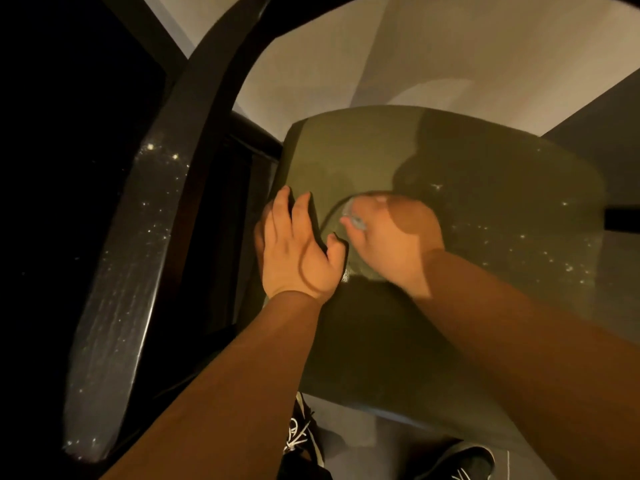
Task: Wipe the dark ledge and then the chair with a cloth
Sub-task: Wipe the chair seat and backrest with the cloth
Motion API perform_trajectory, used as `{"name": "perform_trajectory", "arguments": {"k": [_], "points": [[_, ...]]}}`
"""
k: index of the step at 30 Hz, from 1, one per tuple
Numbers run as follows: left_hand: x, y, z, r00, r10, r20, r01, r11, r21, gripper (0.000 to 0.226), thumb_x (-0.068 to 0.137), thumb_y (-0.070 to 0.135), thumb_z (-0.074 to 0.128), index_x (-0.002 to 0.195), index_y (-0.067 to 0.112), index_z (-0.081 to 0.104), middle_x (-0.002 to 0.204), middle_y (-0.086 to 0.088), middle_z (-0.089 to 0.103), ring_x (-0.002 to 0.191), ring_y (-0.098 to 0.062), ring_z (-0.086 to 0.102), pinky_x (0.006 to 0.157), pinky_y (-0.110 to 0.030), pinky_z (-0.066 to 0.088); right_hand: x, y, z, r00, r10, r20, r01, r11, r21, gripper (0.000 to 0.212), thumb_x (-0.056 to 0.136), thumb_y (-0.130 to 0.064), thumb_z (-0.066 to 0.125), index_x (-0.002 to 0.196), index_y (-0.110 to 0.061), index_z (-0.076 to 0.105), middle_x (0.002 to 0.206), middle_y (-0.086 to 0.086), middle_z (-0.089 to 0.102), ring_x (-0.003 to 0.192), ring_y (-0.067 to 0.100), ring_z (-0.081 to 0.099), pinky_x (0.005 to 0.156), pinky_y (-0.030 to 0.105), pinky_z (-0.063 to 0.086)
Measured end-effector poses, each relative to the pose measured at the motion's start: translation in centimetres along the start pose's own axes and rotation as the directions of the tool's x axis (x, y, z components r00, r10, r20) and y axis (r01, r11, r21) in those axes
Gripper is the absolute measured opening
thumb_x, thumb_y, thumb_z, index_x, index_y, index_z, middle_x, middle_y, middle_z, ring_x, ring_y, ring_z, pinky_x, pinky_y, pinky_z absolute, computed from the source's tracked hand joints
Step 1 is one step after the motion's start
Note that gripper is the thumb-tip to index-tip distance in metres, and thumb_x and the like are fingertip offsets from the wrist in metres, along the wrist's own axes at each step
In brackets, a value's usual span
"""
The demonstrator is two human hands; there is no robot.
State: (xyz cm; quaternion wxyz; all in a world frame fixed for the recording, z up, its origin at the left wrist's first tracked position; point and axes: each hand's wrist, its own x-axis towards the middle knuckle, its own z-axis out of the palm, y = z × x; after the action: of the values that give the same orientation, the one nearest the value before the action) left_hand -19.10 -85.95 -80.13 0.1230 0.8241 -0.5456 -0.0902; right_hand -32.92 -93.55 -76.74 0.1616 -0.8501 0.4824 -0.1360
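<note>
The chair's olive-green seat [467,202] fills the middle of the view, seen from above. My left hand [298,247] lies flat on the seat's left edge, fingers straight and spread. Just to its right, my right hand [391,237] is curled around a small greyish cloth [353,216] and presses it onto the seat; the hand is blurred and most of the cloth is hidden under it. The dark ledge [121,271], glossy and speckled with light spots, runs along the left side beside the chair.
A dark curved frame [221,84] rises at the upper left, next to black glass. Pale floor [450,46] lies beyond the chair. Two black shoes with white laces [304,434] stand below the seat's front edge.
</note>
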Motion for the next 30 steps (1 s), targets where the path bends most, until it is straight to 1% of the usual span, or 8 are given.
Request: {"name": "perform_trajectory", "arguments": {"k": [3,8,10,14,17,21,24,30], "points": [[0.2,-0.2,0.1,1.0,0.001,0.01,0.0,0.999,-0.041,0.076,0.087,0.047,0.051,0.155,0.015,0.04,0.165,-0.014,0.03,0.149,-0.033,0.027,0.124,-0.055,0.025,2.2,1.9,-0.8,0.991,-0.005,0.137,0.016,0.997,-0.075,0.021,0.097,-0.032,0.061,0.102,-0.015,0.072,0.093,0.014,0.07,0.083,0.039,0.067,0.071,0.039,0.054],[0.2,-0.1,-0.1,0.999,-0.027,0.043,0.03,0.998,-0.059,0.076,0.087,0.047,0.052,0.156,0.017,0.039,0.167,-0.011,0.027,0.15,-0.029,0.022,0.126,-0.052,0.022,4.5,4.1,-0.8,0.948,0.319,-0.002,-0.316,0.939,-0.134,0.028,0.101,-0.035,0.053,0.111,-0.012,0.066,0.104,0.017,0.068,0.093,0.041,0.064,0.07,0.038,0.044],[0.2,0.1,-0.2,0.997,-0.038,0.07,0.043,0.997,-0.064,0.077,0.087,0.048,0.05,0.157,0.019,0.037,0.168,-0.009,0.023,0.151,-0.027,0.022,0.126,-0.052,0.022,3.5,2.2,-0.3,0.951,0.299,0.078,-0.294,0.953,-0.075,0.025,0.101,-0.033,0.052,0.108,-0.015,0.068,0.102,0.013,0.069,0.093,0.037,0.065,0.074,0.037,0.047],[0.3,-0.2,-0.2,0.996,-0.04,0.086,0.047,0.995,-0.083,0.077,0.087,0.048,0.049,0.158,0.021,0.035,0.17,-0.006,0.019,0.152,-0.023,0.021,0.126,-0.054,0.022,1.9,-0.7,0.1,0.973,0.035,0.229,-0.032,0.999,-0.018,0.02,0.096,-0.032,0.058,0.096,-0.014,0.067,0.091,0.01,0.067,0.083,0.036,0.064,0.065,0.035,0.039],[0.3,0.1,-0.4,0.995,-0.054,0.089,0.06,0.996,-0.071,0.075,0.089,0.045,0.055,0.158,0.022,0.035,0.171,-0.005,0.018,0.151,-0.018,0.014,0.129,-0.051,0.017,4.7,1.9,-0.7,0.956,0.068,0.284,-0.063,0.998,-0.025,0.023,0.102,-0.034,0.051,0.101,-0.016,0.066,0.09,0.007,0.062,0.083,0.033,0.062,0.075,0.037,0.051],[0.4,0.1,-0.4,0.995,-0.057,0.086,0.064,0.994,-0.083,0.076,0.089,0.044,0.056,0.158,0.023,0.035,0.171,-0.004,0.019,0.151,-0.017,0.013,0.129,-0.051,0.017,7.8,3.3,-1.3,0.963,0.247,0.107,-0.226,0.958,-0.175,0.03,0.106,-0.035,0.046,0.113,-0.009,0.06,0.1,0.018,0.062,0.084,0.038,0.058,0.073,0.039,0.047],[0.3,0.2,-0.5,0.992,-0.066,0.106,0.076,0.993,-0.094,0.076,0.089,0.044,0.057,0.158,0.024,0.034,0.171,-0.003,0.017,0.151,-0.016,0.013,0.129,-0.051,0.017,5.3,0.5,-0.2,0.974,0.206,0.098,-0.201,0.977,-0.066,0.025,0.105,-0.035,0.046,0.11,-0.014,0.06,0.095,0.012,0.06,0.084,0.034,0.06,0.072,0.039,0.05],[0.5,0.1,-0.5,0.99,-0.069,0.126,0.08,0.993,-0.085,0.077,0.09,0.046,0.055,0.16,0.024,0.032,0.171,0.0,0.012,0.15,-0.016,0.014,0.127,-0.04,0.014,1.6,0.9,0.9,0.992,0.119,-0.041,-0.124,0.982,-0.143,0.026,0.094,-0.036,0.065,0.109,-0.015,0.068,0.093,0.016,0.058,0.07,0.037,0.057,0.058,0.031,0.038]]}}
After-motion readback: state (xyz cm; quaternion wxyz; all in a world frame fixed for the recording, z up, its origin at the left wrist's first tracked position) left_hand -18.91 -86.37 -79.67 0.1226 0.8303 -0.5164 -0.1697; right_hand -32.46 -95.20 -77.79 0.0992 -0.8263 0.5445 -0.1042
